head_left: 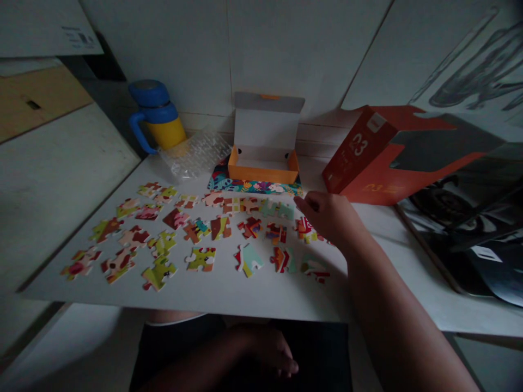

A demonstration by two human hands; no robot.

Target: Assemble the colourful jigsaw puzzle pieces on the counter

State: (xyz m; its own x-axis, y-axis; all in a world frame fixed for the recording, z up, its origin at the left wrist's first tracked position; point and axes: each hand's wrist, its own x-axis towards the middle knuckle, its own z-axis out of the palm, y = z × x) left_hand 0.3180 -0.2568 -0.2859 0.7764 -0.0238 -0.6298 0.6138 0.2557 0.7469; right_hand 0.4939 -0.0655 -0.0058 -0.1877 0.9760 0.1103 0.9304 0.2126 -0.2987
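- Right hand [327, 215]: positioned over the far right part of the puzzle spread, beside a red-and-yellow puzzle piece [303, 230]. Fingers curled inward; whether they grip a piece cannot be told.
- Left hand [275, 351]: low, in front of the near table edge, above dark shorts [322, 348]. Fingers bent; full closure cannot be told.
- Jigsaw puzzle pieces [201, 258]: spread face up across the white tabletop [245, 299], some apart, some touching.
- Orange carton [263, 173]: lid raised, far centre, behind a floral-patterned strip [253, 187].
- Clear plastic bag [196, 158]: far left, beside a blue-and-yellow jug [165, 133].
- Red box [368, 185]: far right, tilted.
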